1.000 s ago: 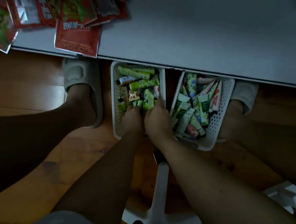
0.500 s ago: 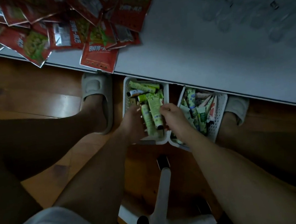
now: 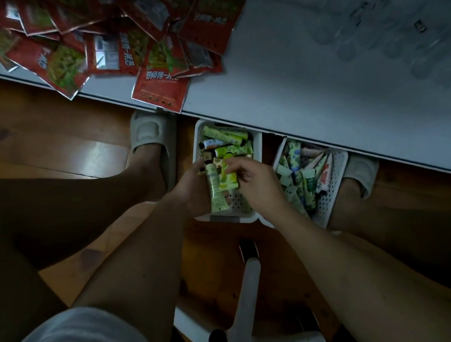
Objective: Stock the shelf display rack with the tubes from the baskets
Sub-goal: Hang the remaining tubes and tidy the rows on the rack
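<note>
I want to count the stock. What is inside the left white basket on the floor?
The left basket holds green and yellow tubes. The left hand and right hand grip some above it, covering its near part; the table hides none.

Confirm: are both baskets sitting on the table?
No. Both baskets sit on the wooden floor, partly under the table edge; the table carries red packets.

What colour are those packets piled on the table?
Red packets with green pictures, seen in the head view.
</note>
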A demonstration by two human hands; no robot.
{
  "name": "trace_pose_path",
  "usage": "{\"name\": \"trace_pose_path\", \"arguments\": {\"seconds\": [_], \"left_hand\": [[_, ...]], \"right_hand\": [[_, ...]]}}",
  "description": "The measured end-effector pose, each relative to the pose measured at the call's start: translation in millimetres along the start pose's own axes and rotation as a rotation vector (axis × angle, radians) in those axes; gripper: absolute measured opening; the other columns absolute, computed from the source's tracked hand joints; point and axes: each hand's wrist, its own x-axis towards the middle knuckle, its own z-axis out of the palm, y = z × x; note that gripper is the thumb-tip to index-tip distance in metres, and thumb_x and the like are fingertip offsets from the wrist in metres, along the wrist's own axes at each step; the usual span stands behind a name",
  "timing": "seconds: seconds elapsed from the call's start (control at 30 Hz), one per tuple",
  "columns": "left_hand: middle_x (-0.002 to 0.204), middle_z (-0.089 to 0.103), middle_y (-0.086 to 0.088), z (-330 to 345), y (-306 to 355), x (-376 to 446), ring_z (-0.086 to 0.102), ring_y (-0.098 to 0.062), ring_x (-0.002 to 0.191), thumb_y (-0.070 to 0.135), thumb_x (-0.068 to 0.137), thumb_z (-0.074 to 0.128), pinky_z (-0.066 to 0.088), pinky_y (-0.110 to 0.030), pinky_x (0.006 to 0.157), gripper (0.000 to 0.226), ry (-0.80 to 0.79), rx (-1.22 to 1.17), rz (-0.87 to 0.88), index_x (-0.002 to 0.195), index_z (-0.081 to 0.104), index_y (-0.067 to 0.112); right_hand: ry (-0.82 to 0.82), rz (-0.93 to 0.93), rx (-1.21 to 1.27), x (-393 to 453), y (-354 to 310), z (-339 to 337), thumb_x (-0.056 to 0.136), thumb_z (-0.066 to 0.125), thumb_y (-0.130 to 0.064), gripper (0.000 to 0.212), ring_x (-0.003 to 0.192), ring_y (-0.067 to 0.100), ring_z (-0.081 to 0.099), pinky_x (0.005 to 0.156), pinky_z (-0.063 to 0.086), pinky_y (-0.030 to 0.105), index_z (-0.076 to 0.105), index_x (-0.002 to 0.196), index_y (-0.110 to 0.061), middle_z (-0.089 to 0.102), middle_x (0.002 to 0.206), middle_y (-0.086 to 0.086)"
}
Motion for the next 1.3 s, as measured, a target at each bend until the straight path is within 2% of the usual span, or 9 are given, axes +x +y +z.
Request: {"name": "trace_pose_path", "arguments": {"seconds": [0.13, 0.23, 0.3, 0.4, 0.53, 0.77, 1.0, 1.2, 1.3], "left_hand": [[0.095, 0.061, -0.013, 3.6, 7.1, -5.2, 0.066, -0.025, 0.075, 0.030, 0.103, 0.029, 0.056, -0.034, 0.069, 0.039, 0.071, -0.051, 0.073, 0.103, 0.059, 0.005], [0.087, 0.058, -0.007, 5.1, 12.5, -8.6, 0.060, -0.019, 0.077, 0.024, 0.103, 0.044, 0.055, -0.028, 0.059, 0.024, 0.152, 0.038, 0.128, 0.093, 0.059, 0.008], [0.100, 0.061, -0.006, 1.2, 17.7, -8.0, 0.060, -0.015, 0.086, 0.024, 0.097, 0.058, 0.053, -0.029, 0.064, 0.018, 0.239, 0.149, 0.169, 0.106, 0.060, 0.008], [0.102, 0.063, -0.018, -3.5, 23.8, -5.5, 0.066, -0.018, 0.077, 0.006, 0.086, 0.071, 0.056, -0.026, 0.057, 0.049, 0.397, 0.030, 0.318, 0.125, 0.041, 0.012], [0.094, 0.064, -0.026, -2.9, 27.4, -8.9, 0.071, -0.024, 0.065, -0.003, 0.084, 0.070, 0.058, -0.030, 0.056, 0.070, 0.421, -0.098, 0.389, 0.141, 0.031, 0.003], [0.121, 0.058, -0.023, 19.6, 21.3, -17.1, 0.066, -0.027, 0.095, 0.008, 0.092, 0.063, 0.061, -0.028, 0.065, 0.026, 0.321, -0.180, 0.286, 0.115, 0.057, -0.001], [0.126, 0.057, -0.016, 30.4, 15.1, -33.8, 0.059, -0.025, 0.112, 0.005, 0.096, 0.052, 0.059, -0.028, 0.072, 0.033, 0.098, 0.137, 0.160, 0.127, 0.052, -0.003], [0.086, 0.069, -0.006, 28.1, 12.6, -32.1, 0.069, -0.018, 0.076, 0.032, 0.101, 0.042, 0.051, -0.035, 0.072, 0.032, 0.026, 0.208, 0.117, 0.100, 0.066, 0.011], [0.078, 0.069, -0.004, 26.4, 11.6, -24.0, 0.067, -0.016, 0.072, 0.047, 0.097, 0.050, 0.053, -0.033, 0.067, 0.038, 0.101, 0.239, 0.165, 0.100, 0.062, 0.011]], "right_hand": [[0.045, 0.089, 0.020, -5.3, -2.4, -3.1, 0.092, 0.051, 0.008, 0.040, 0.106, 0.022, 0.063, 0.096, 0.050, 0.030, 0.067, 0.092, -0.027, 0.067, 0.104, 0.000], [0.079, 0.108, 0.222, -11.5, -2.1, -7.7, 0.094, 0.046, 0.014, 0.054, 0.115, 0.015, 0.056, 0.107, 0.043, 0.041, 0.071, 0.066, -0.025, 0.059, 0.116, 0.001], [0.073, 0.145, 0.311, -12.0, -1.3, -11.7, 0.092, 0.050, 0.016, 0.039, 0.123, 0.020, 0.054, 0.105, 0.045, 0.045, 0.067, 0.076, -0.016, 0.059, 0.121, 0.005], [0.176, 0.257, 0.407, -8.7, -6.0, -17.7, 0.090, 0.064, 0.003, 0.012, 0.110, 0.026, 0.064, 0.096, 0.053, 0.043, 0.060, 0.094, -0.008, 0.065, 0.115, 0.010], [0.283, 0.280, 0.602, -6.5, -20.6, -22.1, 0.094, 0.059, -0.001, 0.011, 0.089, 0.027, 0.072, 0.085, 0.059, 0.034, 0.056, 0.090, -0.012, 0.068, 0.091, 0.014], [0.287, -0.105, 0.019, -5.3, -19.0, -12.3, 0.083, 0.071, -0.003, 0.023, 0.093, 0.016, 0.061, 0.086, 0.054, 0.032, 0.059, 0.082, -0.022, 0.057, 0.101, -0.001], [0.165, -0.339, -0.397, -11.8, -2.1, -11.5, 0.071, 0.066, 0.017, 0.039, 0.092, 0.021, 0.055, 0.060, 0.049, 0.044, 0.052, 0.092, -0.011, 0.043, 0.116, 0.001], [0.034, -0.384, -0.532, -16.2, -10.6, 4.2, 0.071, 0.065, 0.015, 0.044, 0.086, 0.026, 0.058, 0.059, 0.051, 0.045, 0.059, 0.102, -0.016, 0.045, 0.125, -0.001], [-0.019, -0.427, -0.480, -16.1, -14.3, 12.7, 0.081, 0.053, 0.014, 0.046, 0.100, 0.027, 0.061, 0.075, 0.054, 0.041, 0.064, 0.113, -0.017, 0.053, 0.131, -0.002]]}}
